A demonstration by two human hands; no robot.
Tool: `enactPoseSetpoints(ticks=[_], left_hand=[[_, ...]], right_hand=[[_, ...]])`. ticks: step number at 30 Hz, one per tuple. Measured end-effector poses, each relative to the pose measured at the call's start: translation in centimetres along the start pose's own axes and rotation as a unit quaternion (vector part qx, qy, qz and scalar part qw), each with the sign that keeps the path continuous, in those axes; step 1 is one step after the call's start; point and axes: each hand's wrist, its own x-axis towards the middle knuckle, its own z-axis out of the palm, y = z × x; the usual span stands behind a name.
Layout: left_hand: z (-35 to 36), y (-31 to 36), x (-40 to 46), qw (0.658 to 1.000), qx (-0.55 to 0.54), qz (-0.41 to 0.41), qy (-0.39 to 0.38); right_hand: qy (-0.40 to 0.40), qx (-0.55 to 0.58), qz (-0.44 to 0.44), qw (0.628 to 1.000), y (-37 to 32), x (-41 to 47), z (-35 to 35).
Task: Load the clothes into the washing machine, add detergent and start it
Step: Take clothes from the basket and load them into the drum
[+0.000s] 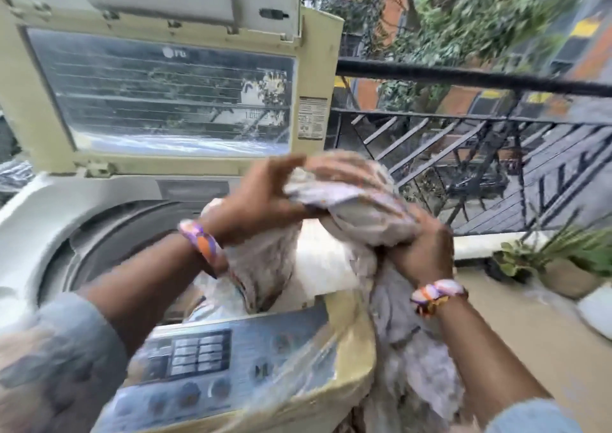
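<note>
- Top-load washing machine [43, 220], lid [159, 91] propped upright at the back, drum [99, 234] open.
- Drum contents: pale fabric visible in the lower right part of the opening; blurred, can't count separate items.
- One bundle of clothes [351, 197], light grey-beige, held above the machine's right front corner. One tail drapes into the drum opening, the other hangs down outside the right side of the machine, past the control panel [212, 353].
- Left hand [261, 197]: on the upper left of the bundle, thumb under the fabric, fingers laid over it, gripping.
- Right hand [420, 254]: fist closed around the lower part of the bundle, fabric bunched out above and below the grip.
- Wristbands: two, one on each wrist, orange/purple/white.
- Control panel under a clear plastic cover; buttons and dials blurred, not readable.
- Right of the machine: one black metal railing [463, 78], one potted plant [563, 267] on the floor below it, just beside a white object cut off by the frame edge.
</note>
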Motion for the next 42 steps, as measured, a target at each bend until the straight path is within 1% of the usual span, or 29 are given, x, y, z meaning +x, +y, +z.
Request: enactPoseSetpoints(ticks=[1,3,5,6,7,8,9,10,11,12,13,14,15,16,17,18,19,21,23,25,26,28,29,30,32,33,37,39,42], left_hand=[[-2.3,0.5,-0.1,0.999,-0.025,0.005,0.02],[-6.9,0.7,-0.9,0.998,-0.005,0.022,0.059],[-10.4,0.2,-2.3,0.996,0.004,0.0,0.092],[-12.0,-0.8,-3.3,0.994,0.007,-0.029,0.101],[-13.2,-1.4,-4.2,0.992,0.013,-0.067,0.106],[-14.3,-2.5,-5.3,0.987,0.048,-0.12,0.1],[-15.1,-3.8,-6.2,0.974,0.114,-0.183,0.072],[-15.9,-5.3,-7.2,0.948,0.204,-0.243,0.017],[-16.3,-6.6,-8.0,0.907,0.292,-0.297,-0.059],[-16.5,-7.9,-8.7,0.864,0.355,-0.332,-0.135],[-16.6,-9.1,-9.1,0.832,0.393,-0.346,-0.184],[-16.6,-10.1,-9.2,0.818,0.407,-0.35,-0.209],[-16.6,-10.5,-9.3,0.815,0.405,-0.359,-0.208],[-16.8,-10.9,-9.4,0.816,0.393,-0.375,-0.197],[-16.7,-10.8,-9.3,0.821,0.386,-0.373,-0.193],[-16.6,-10.7,-9.0,0.826,0.381,-0.368,-0.194],[-16.4,-10.5,-8.7,0.828,0.381,-0.36,-0.201],[-15.6,-9.8,-7.4,0.831,0.379,-0.345,-0.215],[-14.3,-8.9,-5.8,0.847,0.369,-0.316,-0.217],[-12.7,-8.4,-4.1,0.867,0.351,-0.277,-0.22],[-11.8,-8.2,-3.1,0.877,0.339,-0.257,-0.221],[-9.3,-7.5,-1.0,0.884,0.328,-0.232,-0.238],[-8.0,-7.0,-0.1,0.883,0.335,-0.213,-0.249],[-6.3,-6.4,1.0,0.879,0.353,-0.182,-0.263],[-2.7,-5.2,2.7,0.862,0.397,-0.124,-0.289],[-0.8,-4.9,3.5,0.859,0.404,-0.109,-0.296],[5.0,-5.5,6.3,0.863,0.407,-0.093,-0.285],[6.5,-6.3,7.2,0.853,0.427,-0.105,-0.28],[7.6,-7.7,8.1,0.822,0.472,-0.121,-0.294]], right_hand=[[0.028,-0.004,-0.028,0.999,-3.0,1.2,-0.7],[0.066,-0.026,-0.084,0.994,-8.9,3.0,-1.2],[0.07,-0.06,-0.144,0.985,-13.4,3.7,-0.6],[0.051,-0.072,-0.167,0.982,-15.2,3.8,0.3],[0.015,-0.094,-0.184,0.978,-16.5,3.6,1.5],[-0.038,-0.134,-0.198,0.97,-17.6,3.2,3.0],[-0.097,-0.183,-0.211,0.955,-18.2,2.6,4.6],[-0.153,-0.222,-0.23,0.935,-18.7,1.8,6.3],[-0.205,-0.248,-0.253,0.913,-18.9,0.9,7.9],[-0.254,-0.266,-0.274,0.889,-18.9,0.1,9.4],[-0.301,-0.283,-0.289,0.864,-18.8,-0.8,10.8],[-0.348,-0.297,-0.297,0.838,-18.5,-1.6,11.8],[-0.392,-0.307,-0.3,0.814,-18.3,-2.2,12.6],[-0.424,-0.306,-0.301,0.798,-18.1,-2.7,13.0],[-0.443,-0.29,-0.298,0.794,-18.0,-2.9,13.1],[-0.451,-0.256,-0.295,0.802,-17.9,-2.9,13.0],[-0.454,-0.206,-0.285,0.818,-17.9,-2.7,12.7],[-0.459,-0.085,-0.237,0.852,-17.9,-2.0,11.4],[-0.439,0.023,-0.199,0.876,-17.3,-1.4,9.5],[-0.376,0.087,-0.183,0.904,-16.2,-0.6,7.4],[-0.341,0.097,-0.172,0.919,-15.2,0.0,6.4],[-0.283,0.057,-0.155,0.945,-12.5,1.3,4.5],[-0.275,0.025,-0.137,0.951,-10.9,1.9,3.8],[-0.284,0.004,-0.101,0.954,-9.3,2.3,3.0],[-0.338,0.01,-0.022,0.941,-5.6,2.8,1.4],[-0.37,0.015,0.008,0.929,-3.5,2.8,0.8],[-0.488,-0.024,0.072,0.87,5.1,0.2,0.8],[-0.515,-0.014,0.074,0.854,8.3,-1.7,2.1],[-0.513,0.109,0.068,0.849,9.9,-3.4,3.9]])
